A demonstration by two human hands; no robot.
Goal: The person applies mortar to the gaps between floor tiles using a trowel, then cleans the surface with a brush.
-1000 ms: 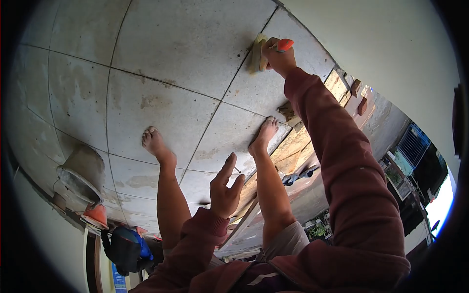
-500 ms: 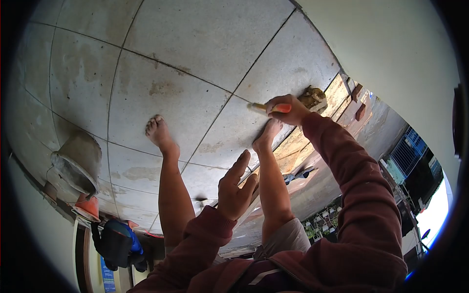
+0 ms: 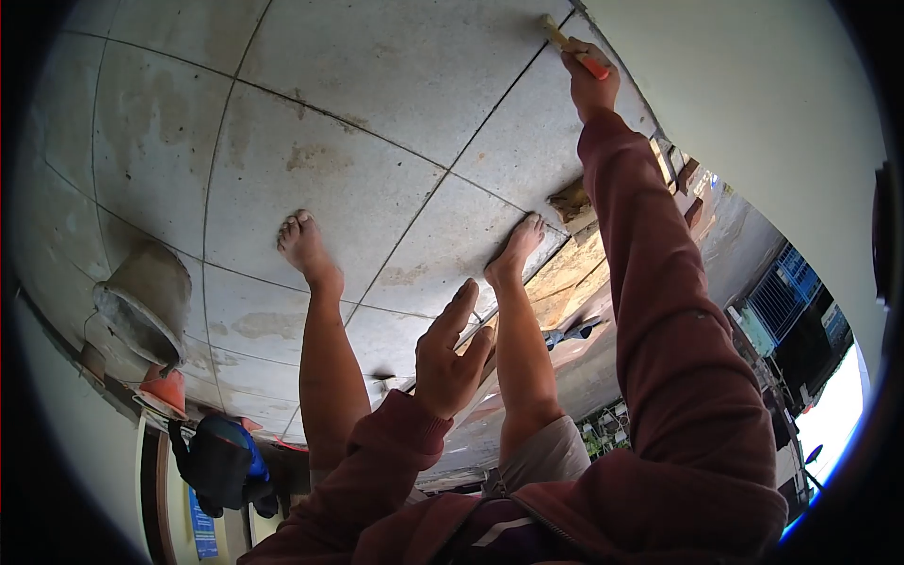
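Observation:
My right hand (image 3: 591, 80) is stretched far out over the tiled floor (image 3: 377, 56), closed around a brush (image 3: 593, 65) with an orange and yellowish handle. The brush's pale tip overlaps a dark tile joint near the base of the wall. In front of my body, my left hand (image 3: 450, 358) is empty, its fingers extended and the thumb apart. It hangs above the floor between my bare feet.
A cement-stained bucket (image 3: 146, 297) stands at the left, near an orange object (image 3: 164, 391) and a bulky black-and-blue item (image 3: 224, 461). A brown lump (image 3: 570, 202) lies beyond my right foot, by the floor's edge. A pale wall (image 3: 753, 94) rises at the right.
My right hand has swung forward with the brush, from beside my right foot to the far tile joint by the wall. My left hand has barely moved.

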